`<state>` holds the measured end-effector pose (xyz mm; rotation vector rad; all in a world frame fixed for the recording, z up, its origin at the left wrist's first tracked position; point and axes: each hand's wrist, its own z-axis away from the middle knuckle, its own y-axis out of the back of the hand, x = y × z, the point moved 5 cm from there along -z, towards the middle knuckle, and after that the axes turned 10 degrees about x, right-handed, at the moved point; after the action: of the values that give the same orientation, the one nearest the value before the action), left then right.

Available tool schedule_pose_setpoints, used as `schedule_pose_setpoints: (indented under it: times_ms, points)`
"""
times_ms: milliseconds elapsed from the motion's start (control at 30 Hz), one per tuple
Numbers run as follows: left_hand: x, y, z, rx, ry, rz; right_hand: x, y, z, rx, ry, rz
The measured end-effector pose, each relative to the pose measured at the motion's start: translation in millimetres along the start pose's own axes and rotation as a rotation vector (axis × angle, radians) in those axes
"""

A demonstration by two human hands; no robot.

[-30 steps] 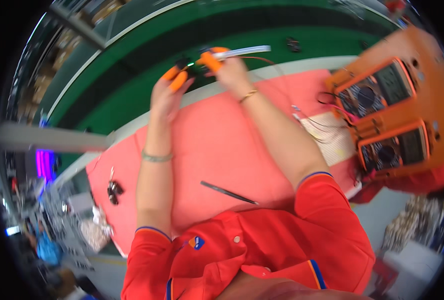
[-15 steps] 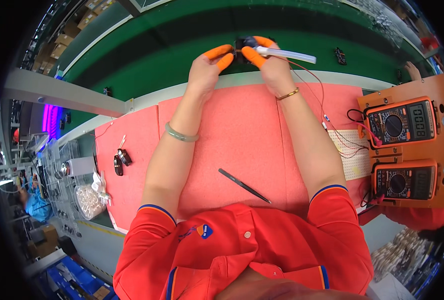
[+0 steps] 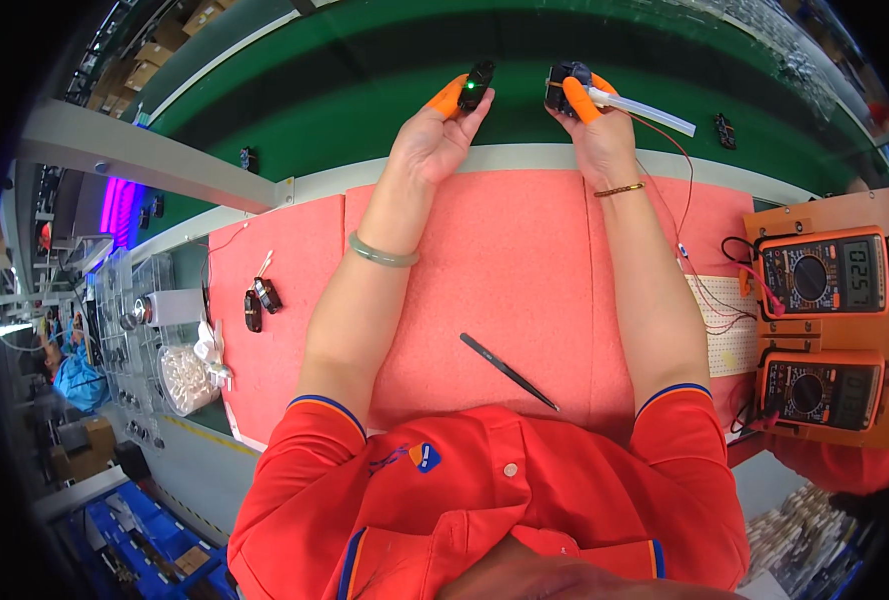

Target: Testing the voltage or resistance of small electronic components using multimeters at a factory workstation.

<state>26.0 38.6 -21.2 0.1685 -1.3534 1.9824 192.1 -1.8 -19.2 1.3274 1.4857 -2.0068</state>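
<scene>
Above the green surface, my left hand (image 3: 433, 142) grips a small black electronic module (image 3: 478, 88) with a lit green spot. It wears orange finger covers. My right hand (image 3: 605, 145), some way to the right, is closed on a black block-like device (image 3: 563, 85) with orange-covered fingers. A translucent tube (image 3: 650, 113) sticks out from that hand, and thin red and black wires (image 3: 687, 190) run from it toward the white breadboard (image 3: 725, 315). The module and the device are apart. Black tweezers (image 3: 510, 372) lie on the pink mat (image 3: 495, 270) near my body.
Two orange multimeters (image 3: 823, 272) stand in an orange holder at the right. Two small black modules (image 3: 263, 298) lie on the mat's left. Another black module (image 3: 726, 131) sits on the green surface (image 3: 365, 110). A grey metal post (image 3: 155, 160) crosses the left; a tub of white pieces (image 3: 187, 380) stands below.
My hands, close together before, have moved apart. The module in my left hand now shows its green light. The upper multimeter's reading has changed, and the view has shifted slightly.
</scene>
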Motion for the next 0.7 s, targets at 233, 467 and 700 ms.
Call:
schedule_pose_setpoints:
  times_ms: [233, 467, 700]
  points:
    - [0.5, 5.7, -1.9, 0.104, 0.025, 0.098, 2.7, -0.6, 0.7, -0.006, -0.019, 0.010]
    - [4.4, 10.1, -4.7, 0.184, -0.017, 0.164, 5.2, -0.4, 0.8, -0.010, -0.029, 0.030]
    - [12.7, 16.6, -13.8, 0.111, -0.231, -0.137, 5.9, -4.5, 2.6, -0.062, -0.039, 0.026]
